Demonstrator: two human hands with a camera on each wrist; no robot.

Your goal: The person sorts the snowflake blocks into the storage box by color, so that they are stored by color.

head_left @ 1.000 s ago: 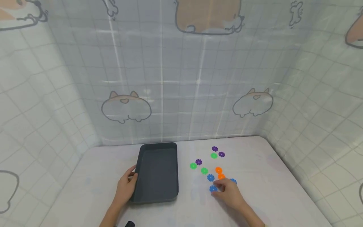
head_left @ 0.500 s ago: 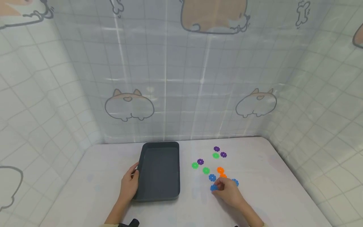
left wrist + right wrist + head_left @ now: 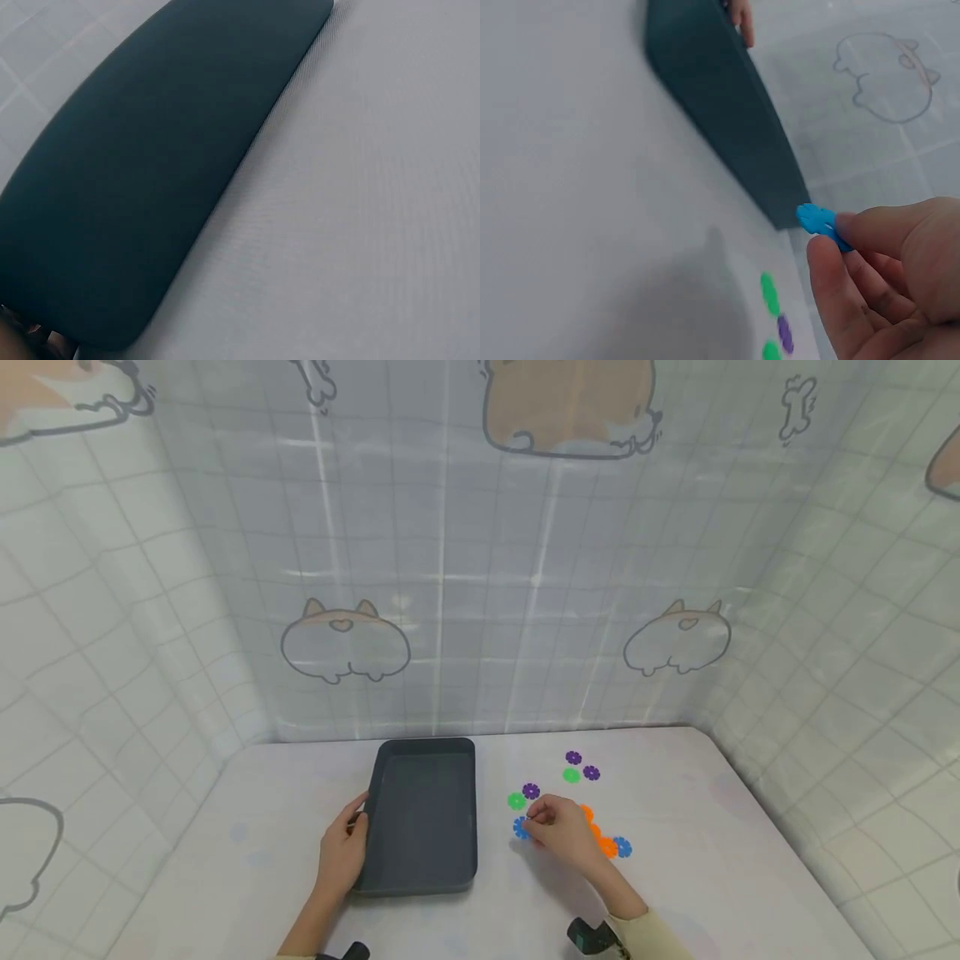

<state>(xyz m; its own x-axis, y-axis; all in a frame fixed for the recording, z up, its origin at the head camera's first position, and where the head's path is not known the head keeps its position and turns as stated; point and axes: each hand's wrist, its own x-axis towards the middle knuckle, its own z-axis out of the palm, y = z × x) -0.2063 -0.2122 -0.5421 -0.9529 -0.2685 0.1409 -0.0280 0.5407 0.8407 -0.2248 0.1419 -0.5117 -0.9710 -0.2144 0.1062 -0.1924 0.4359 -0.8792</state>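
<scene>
My right hand pinches a blue flower-shaped plastic disc between thumb and index finger, above the table and right of the tray. The same blue disc shows at the fingertips in the head view. My left hand grips the left side of a dark grey rectangular tray, whose inside is bare. In the left wrist view the tray's outer wall fills the left half, and only a little of the hand shows at the lower corner.
Near my right hand lie a green disc and a purple disc. Farther back are two purple discs and a green one. Orange discs and another blue disc lie right of the hand. A patterned curtain surrounds the table.
My right hand has taken hold of the blue disc nearest the front, lifted it and carried it left toward the tray. The left hand keeps its place on the tray.
</scene>
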